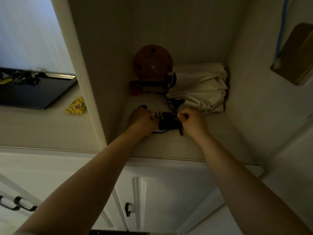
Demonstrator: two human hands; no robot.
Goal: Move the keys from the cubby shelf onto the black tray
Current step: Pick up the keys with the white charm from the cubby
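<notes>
- Hands reach together into the cubby shelf (pixel 169 146), both bare forearms stretching up from the bottom of the view.
- The left hand (pixel 142 120) is curled into a loose fist, its fingers folded down over the left end of a dark bundle of keys (pixel 167 123) lying on the shelf floor.
- The right hand (pixel 192 120) is likewise curled, thumb and fingers drawn together at the bundle's right end; exactly which piece they pinch is too dark to tell.
- The keys sit between the two hands, touching both, with a dark strap-like piece poking out just below the right hand.
- Behind the hands, a cream cloth bag (pixel 199 87) fills the right rear corner of the cubby, and a round wooden disc (pixel 153 62) leans against the back wall.
- The black tray (pixel 42 94) rests on the counter in the neighbouring section to the left, well apart from the keys, with small dark items along its far edge.
- A yellow packet (pixel 76 106) lies just beside the tray's near right corner.
</notes>
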